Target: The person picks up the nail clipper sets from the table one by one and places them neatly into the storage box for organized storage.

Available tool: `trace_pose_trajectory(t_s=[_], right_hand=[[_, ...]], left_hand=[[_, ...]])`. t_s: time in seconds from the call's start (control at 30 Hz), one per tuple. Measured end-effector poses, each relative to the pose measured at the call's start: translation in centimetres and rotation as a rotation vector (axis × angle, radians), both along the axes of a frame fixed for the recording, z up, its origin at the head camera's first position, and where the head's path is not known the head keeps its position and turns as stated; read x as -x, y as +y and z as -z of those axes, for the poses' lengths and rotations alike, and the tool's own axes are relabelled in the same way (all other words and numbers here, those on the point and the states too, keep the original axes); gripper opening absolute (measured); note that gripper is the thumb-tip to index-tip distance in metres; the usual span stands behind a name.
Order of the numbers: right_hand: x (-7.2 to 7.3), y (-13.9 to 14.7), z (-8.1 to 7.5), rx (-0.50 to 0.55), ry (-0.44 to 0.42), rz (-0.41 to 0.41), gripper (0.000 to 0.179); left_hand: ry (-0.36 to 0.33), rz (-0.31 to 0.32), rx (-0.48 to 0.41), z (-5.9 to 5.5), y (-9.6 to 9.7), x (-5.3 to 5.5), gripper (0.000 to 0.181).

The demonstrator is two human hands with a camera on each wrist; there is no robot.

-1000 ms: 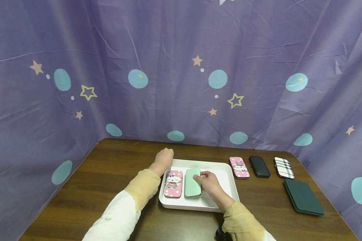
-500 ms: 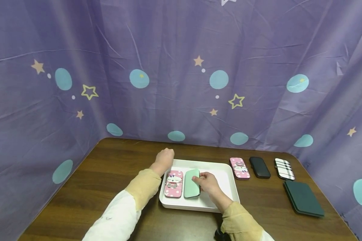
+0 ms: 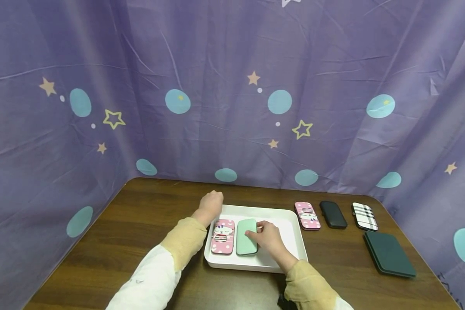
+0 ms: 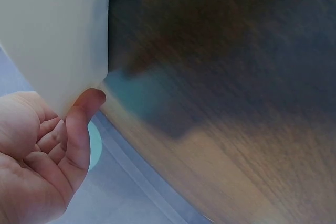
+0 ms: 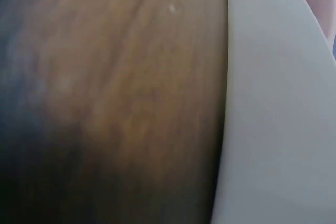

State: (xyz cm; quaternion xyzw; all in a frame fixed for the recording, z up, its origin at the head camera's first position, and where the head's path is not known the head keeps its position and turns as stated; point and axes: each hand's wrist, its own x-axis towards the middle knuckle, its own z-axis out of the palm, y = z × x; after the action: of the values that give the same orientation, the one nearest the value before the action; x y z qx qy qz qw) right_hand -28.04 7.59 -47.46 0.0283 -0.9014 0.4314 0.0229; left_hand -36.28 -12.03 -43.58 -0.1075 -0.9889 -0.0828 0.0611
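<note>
A white tray (image 3: 290, 228) sits on the wooden table. Inside it, at the left, lies a pink case (image 3: 222, 237) with a cartoon cat and dots. Beside that is a mint-green case (image 3: 246, 237), apart from the pink one by a narrow gap. My right hand (image 3: 270, 238) pinches the green case at its right edge, thumb on top; the other fingers are partly hidden. At the tray's far left corner, my left hand (image 3: 211, 206) grips the rim. In the left wrist view, curled fingers (image 4: 79, 140) of that hand touch the tray's corner (image 4: 79, 72).
Right of the tray lie another pink cat case (image 3: 308, 215), a black case (image 3: 333, 214) and a plaid case (image 3: 365, 216). A dark green flat case (image 3: 389, 254) is nearer the table's right edge. A purple curtain (image 3: 224, 142) hangs behind the table (image 3: 151, 202).
The mint-green case has shifted slightly left and now lies flatter, after being tilted with its right side up. My right thumb has slid further onto its top. The left hand stays put.
</note>
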Motion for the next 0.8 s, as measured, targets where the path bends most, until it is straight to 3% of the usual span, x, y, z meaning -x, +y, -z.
trace_pose_trajectory(t_s=[0.1, 0.43, 0.8], right_hand=[[-0.10, 0.13, -0.09, -0.080, 0.049, -0.009, 0.046], [-0.35, 0.25, -0.23, -0.174, 0.126, -0.034, 0.042], [-0.61, 0.17, -0.42, -0.225, 0.145, -0.044, 0.031]], left_hand=[[-0.001, -0.001, -0.001, 0.03, 0.02, 0.01, 0.014], [0.005, -0.004, 0.002, 0.14, 0.08, 0.17, 0.015], [0.013, -0.005, 0.002, 0.26, 0.10, 0.22, 0.015]])
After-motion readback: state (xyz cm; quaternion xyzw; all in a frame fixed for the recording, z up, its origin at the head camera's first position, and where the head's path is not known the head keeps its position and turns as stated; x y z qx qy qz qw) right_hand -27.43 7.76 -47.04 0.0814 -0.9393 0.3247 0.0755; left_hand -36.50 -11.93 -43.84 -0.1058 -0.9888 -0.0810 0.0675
